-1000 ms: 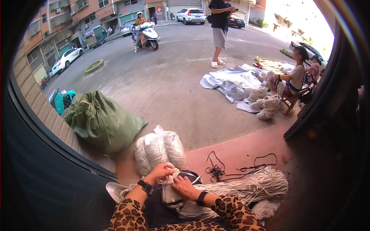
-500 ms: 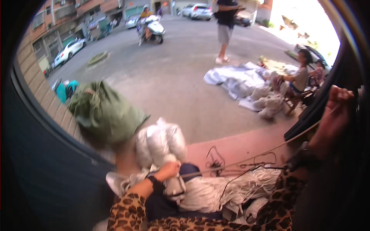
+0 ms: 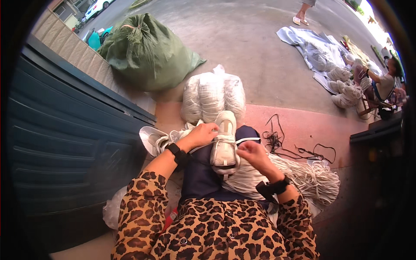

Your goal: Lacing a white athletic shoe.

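A pale beige-and-white sneaker [image 3: 224, 145] lies on my dark-trousered lap, toe pointing away from me. My left hand [image 3: 202, 135] is closed at its left side, finger and thumb at the lacing. Close to the right side, my right hand [image 3: 255, 156] has its fingers curled in a pinch, seemingly on the shoelace; the fingertips are partly hidden. The white shoelace [image 3: 248, 139] runs out of the sneaker to the right, just above that hand. Under my right forearm spreads a big bundle of off-white laces [image 3: 314, 180]. Another white shoe [image 3: 152, 139] lies left of my left hand.
A clear plastic bag [image 3: 213, 96] of white goods stands just beyond the sneaker. Behind it is a large green sack [image 3: 149, 54]. Dark cords [image 3: 275, 138] lie on the pink floor. A blue door [image 3: 73, 143] borders the left. A seated person works by white cloth [image 3: 312, 47] at right.
My right hand has come down from the far upper right, where it held the shoelace stretched out, to the sneaker's side. The view has tilted downward. My left hand stays at the sneaker.
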A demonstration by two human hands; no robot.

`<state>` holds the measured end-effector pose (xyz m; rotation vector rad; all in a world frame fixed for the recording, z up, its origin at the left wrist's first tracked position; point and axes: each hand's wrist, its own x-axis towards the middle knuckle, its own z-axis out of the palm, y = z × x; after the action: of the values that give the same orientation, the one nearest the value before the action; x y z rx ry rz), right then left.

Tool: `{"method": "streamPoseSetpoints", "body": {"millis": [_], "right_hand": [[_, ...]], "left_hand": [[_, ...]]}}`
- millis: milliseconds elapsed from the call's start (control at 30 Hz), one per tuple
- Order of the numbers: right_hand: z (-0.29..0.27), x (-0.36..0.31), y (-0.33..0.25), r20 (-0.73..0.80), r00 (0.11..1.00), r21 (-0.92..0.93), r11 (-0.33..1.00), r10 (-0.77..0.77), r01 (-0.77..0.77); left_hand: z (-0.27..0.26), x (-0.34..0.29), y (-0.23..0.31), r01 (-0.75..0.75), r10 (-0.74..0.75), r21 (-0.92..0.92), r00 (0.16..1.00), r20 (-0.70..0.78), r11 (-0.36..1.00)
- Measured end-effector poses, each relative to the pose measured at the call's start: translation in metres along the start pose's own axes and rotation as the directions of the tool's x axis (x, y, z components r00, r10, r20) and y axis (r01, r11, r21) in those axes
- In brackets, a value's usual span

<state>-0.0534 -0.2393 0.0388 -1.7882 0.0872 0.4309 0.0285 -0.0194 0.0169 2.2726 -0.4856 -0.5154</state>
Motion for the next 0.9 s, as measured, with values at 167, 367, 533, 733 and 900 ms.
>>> {"method": "streamPoseSetpoints", "body": {"millis": [167, 367, 533, 733, 900], "right_hand": [[0.045, 0.027, 0.023, 0.044, 0.978, -0.381, 0.901, -0.205, 0.205], [0.068, 0.044, 0.025, -0.048, 0.949, -0.646, 0.735, -0.311, 0.208], [0.072, 0.051, 0.028, 0.130, 0.870, -0.730, 0.549, -0.475, 0.408], [0.070, 0.057, 0.028, 0.356, 0.724, -0.735, 0.302, -0.590, 0.607], [0.009, 0.028, -0.023, 0.483, 0.873, -0.028, 0.998, 0.065, -0.058]], "left_hand": [[0.013, -0.011, -0.017, -0.054, 0.066, 0.180, 0.996, -0.060, 0.982], [0.038, -0.030, -0.028, 0.051, -0.015, 0.162, 0.976, -0.217, 0.986], [0.041, -0.031, -0.024, 0.131, -0.084, 0.233, 0.976, -0.202, 0.964], [0.036, -0.027, -0.015, 0.146, -0.092, 0.262, 0.974, -0.209, 0.954], [0.020, -0.030, -0.007, 0.283, -0.145, 0.288, 0.897, -0.418, 0.915]]}}
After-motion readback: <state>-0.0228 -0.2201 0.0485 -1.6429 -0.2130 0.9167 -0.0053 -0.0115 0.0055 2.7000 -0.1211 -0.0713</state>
